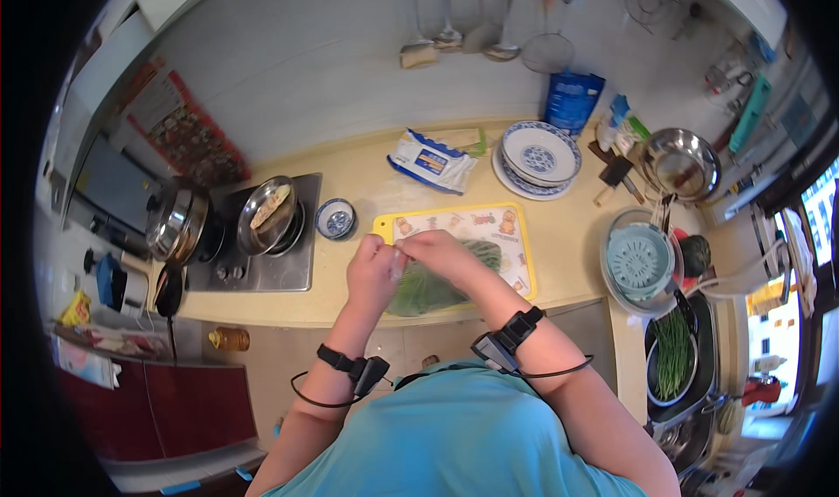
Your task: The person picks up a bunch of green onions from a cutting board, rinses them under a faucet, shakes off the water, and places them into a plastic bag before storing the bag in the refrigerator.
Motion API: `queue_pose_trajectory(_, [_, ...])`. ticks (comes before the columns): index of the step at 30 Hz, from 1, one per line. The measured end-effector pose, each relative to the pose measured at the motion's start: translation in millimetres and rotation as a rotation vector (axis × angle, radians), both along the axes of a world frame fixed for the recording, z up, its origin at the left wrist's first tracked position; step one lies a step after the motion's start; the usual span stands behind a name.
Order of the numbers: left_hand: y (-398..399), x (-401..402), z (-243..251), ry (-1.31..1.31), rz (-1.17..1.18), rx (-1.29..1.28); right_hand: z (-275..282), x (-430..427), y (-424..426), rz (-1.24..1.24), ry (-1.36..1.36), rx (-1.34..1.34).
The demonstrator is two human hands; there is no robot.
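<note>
A clear plastic bag (pixel 423 290) of green vegetables lies over the front of a yellow-rimmed cutting board (pixel 518 254) printed with cartoon ducks. My left hand (pixel 375 271) is closed at the bag's left end, with a bit of whitish plastic showing by the fingers. Against it, my right hand (pixel 438 253) pinches at the same spot, fingertips touching the left hand. My fingers hide the exact place they grip. The right forearm passes over part of the bag and board.
Left of the board stand a blue-and-white bowl (pixel 336 219) and a stove with a steel pan (pixel 267 215) holding food. Behind lies a white-and-blue packet (pixel 432 161) beside stacked plates (pixel 541 156). To the right are a blue colander (pixel 639 261) and a sink basin of long green vegetables (pixel 672 359).
</note>
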State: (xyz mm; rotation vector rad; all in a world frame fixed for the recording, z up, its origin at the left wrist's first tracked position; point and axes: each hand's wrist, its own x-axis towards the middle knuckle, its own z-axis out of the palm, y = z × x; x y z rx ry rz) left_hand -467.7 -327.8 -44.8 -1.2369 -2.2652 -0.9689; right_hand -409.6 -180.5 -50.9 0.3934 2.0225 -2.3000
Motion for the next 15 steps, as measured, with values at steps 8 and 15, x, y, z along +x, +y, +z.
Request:
queue_pose_trajectory(8, [-43.0, 24.3, -28.2, 0.062, 0.087, -0.269, -45.3, -4.1, 53.1, -0.365, 0.000, 0.166])
queue_pose_trajectory(15, [-91.5, 31.8, -77.9, -0.336, 0.085, -0.444, -158.8, -0.4, 115.9, -0.541, -0.190, 0.328])
